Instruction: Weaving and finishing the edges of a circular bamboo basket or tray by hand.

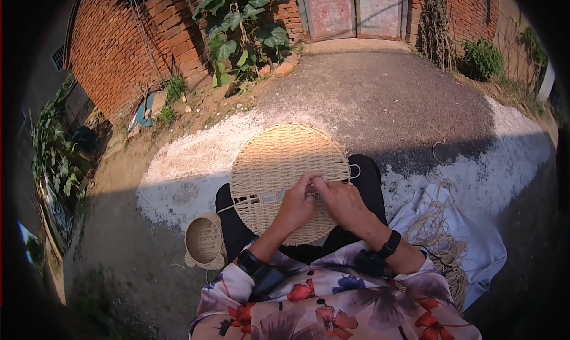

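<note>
Head view, and both hands are right up against each other, working over a round woven cord disc (285, 156) that sits across the lap, straight ahead of the body. It's very nearly circular, so no real long axis to call; look to the weave instead, with rows running left to right and a band of openings (266, 196) crossing below the middle. That band is the line that matters: the hands meet right over it, a little right of centre, leaving its left end exposed. Left hand (297, 206) is the nearer one to that exposed stretch; right hand (343, 202) is closer to the right rim, where a cord loop (359, 171) sticks out.

Now the pose! Forearms angle inward from below, backs of the hands facing up, fingers bent, thumbs and fingertips bunched together at the top. Are they pinching a strand in there? Cannot tell; the knuckles cover it.

Down by the left leg there's a small round woven basket (203, 240), its hollow showing. Over on the right, a tangled heap of cord (439, 236) lies on a white sheet (484, 245), well within the shade. Dark trousers (369, 177) show either side of the disc.
</note>
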Demonstrator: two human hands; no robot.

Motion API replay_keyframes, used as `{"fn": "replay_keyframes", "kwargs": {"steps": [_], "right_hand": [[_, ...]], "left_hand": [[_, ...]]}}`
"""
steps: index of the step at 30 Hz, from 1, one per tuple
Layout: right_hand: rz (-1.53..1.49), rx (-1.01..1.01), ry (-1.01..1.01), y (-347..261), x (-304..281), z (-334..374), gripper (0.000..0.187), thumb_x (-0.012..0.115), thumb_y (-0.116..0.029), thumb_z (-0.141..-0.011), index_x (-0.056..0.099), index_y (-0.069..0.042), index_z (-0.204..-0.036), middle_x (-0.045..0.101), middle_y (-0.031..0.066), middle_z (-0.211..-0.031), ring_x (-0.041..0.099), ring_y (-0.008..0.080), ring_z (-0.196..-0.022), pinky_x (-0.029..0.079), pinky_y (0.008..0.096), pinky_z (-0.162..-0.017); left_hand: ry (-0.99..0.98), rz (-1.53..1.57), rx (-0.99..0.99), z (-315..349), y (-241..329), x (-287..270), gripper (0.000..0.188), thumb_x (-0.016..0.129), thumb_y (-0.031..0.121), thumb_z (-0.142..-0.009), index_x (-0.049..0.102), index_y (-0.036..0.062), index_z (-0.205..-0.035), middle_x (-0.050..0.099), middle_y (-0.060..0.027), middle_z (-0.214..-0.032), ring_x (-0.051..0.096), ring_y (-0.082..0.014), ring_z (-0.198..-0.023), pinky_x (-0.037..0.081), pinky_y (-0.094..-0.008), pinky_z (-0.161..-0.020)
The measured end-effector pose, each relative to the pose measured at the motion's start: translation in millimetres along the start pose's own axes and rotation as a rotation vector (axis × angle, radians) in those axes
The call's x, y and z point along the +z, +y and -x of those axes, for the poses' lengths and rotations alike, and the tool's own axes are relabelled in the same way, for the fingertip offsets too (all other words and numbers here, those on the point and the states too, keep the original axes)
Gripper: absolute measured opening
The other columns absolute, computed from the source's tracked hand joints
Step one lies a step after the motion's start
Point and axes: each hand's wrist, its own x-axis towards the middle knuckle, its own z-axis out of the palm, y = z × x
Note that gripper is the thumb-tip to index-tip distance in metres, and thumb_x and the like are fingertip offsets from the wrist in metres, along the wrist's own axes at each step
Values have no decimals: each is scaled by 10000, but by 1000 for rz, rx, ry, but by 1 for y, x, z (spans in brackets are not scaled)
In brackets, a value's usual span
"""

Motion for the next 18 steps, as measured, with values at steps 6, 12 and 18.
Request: {"fn": "replay_keyframes", "kwargs": {"steps": [6,12,18], "right_hand": [[-548,256,76,29,13,0,159,610,-20,-853,555,-38,-1001,618,55,-756,633,194,-645,499,326,-573],[-1247,672,-85,36,-29,10,159,714,-75,-859,571,-108,-920,501,-102,-680,352,-19,-530,237,160,-486],[-914,616,-79,53,-43,40,107,707,-109,-873,608,-74,-856,438,-116,-641,349,-9,-576,288,193,-520]], "left_hand": [[198,-275,90,22,39,-20,369,625,-37,-832,579,66,-1183,679,-138,-990,657,-227,-697,530,-343,-643],[294,-388,173,43,-6,-41,209,655,-35,-806,644,42,-1000,612,-108,-888,659,-254,-727,534,-352,-639],[312,-544,263,45,-1,-40,185,696,29,-796,664,74,-973,563,-92,-838,613,-274,-743,497,-386,-611]]}}
